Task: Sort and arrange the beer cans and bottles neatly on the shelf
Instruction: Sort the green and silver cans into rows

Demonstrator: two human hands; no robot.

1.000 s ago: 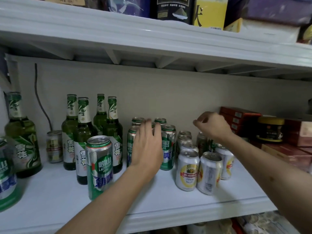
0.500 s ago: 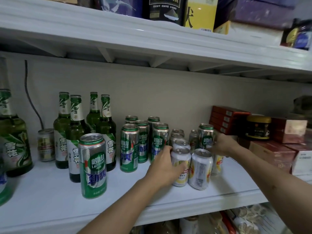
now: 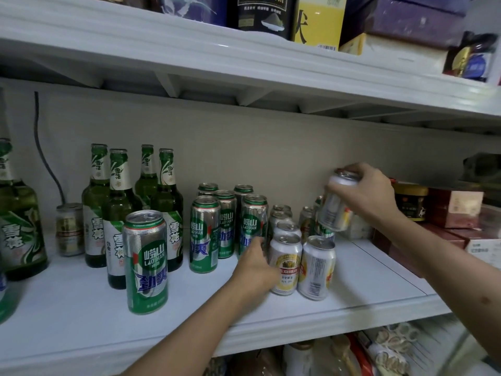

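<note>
We're facing the white shelf (image 3: 81, 316), w/ stock in groups L to R. Biggest first: green bottles (image 3: 119, 210) stand upright at the back left, then the tall green cans (image 3: 204, 234) in a tight cluster mid-shelf, one tall green can (image 3: 146, 261) alone nearer the front edge. Right of those, short white cans (image 3: 287, 264) stand in rows, front pair touching.

Our right hand (image 3: 371, 196) grips a lifted white can (image 3: 334, 204) from above, fingers curled over its rim; the can is clear of the shelf, tilted w/ top leaning right, hanging above the back of the white-can group. Our left hand (image 3: 254, 267) rests against the front-left white can, fingers round its side – whether it's a firm grip, can't tell.

Key relation: open shelf lies just right of the front pair, below and in front of the lifted can, so the right hand is nearer; prob. straighten the can upright, then lower it.
</note>
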